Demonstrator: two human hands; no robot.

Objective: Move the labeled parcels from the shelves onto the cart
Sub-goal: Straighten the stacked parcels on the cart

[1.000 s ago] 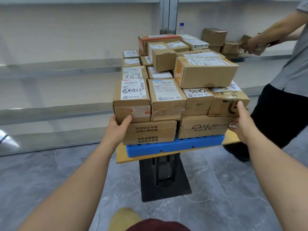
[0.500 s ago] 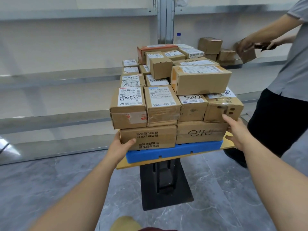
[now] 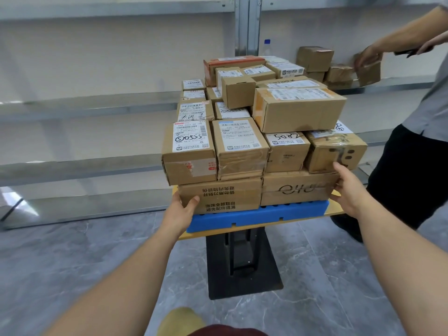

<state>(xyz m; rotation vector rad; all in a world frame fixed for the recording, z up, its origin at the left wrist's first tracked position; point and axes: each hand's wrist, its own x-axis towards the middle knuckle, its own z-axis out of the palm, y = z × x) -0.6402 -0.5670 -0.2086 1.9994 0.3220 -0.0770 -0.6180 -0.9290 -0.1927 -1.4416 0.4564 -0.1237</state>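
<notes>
The labeled parcels [image 3: 254, 132] sit in a tight pile on the cart [image 3: 335, 210], stacked in about 3 layers on a blue plastic tray [image 3: 257, 215] that lies on the cart's yellow top. At the bottom front, 2 wide boxes lie side by side and touching: the printed box [image 3: 225, 196] on the left and the logo box [image 3: 295, 189] on the right. Above them runs a row of 4 smaller parcels, among them 1 marked "5082" [image 3: 287, 151] and, at the right end, the taped parcel [image 3: 337, 151]. A large carton [image 3: 298, 109] rests higher up, tilted a little toward the right.

The left hand [image 3: 180, 209] holds the left end of the printed box, thumb laid on its front face and fingers wrapped round the side, out of sight. The right hand [image 3: 346, 187] clasps the right end of the logo box, its thumb pointing up and touching the lower edge of the taped parcel.

Under the cart's top stands a black pedestal [image 3: 242, 263] on a grey marbled floor [image 3: 72, 263]. Behind run long metal shelves [image 3: 84, 103]. On the shelf at the right a few more boxes [image 3: 315, 58] remain, with a blue-capped bottle [image 3: 266, 46] near them. A second person [image 3: 424, 117] in a grey shirt and black trousers stands at the right, 1 hand on a small box [image 3: 368, 73] at that shelf.
</notes>
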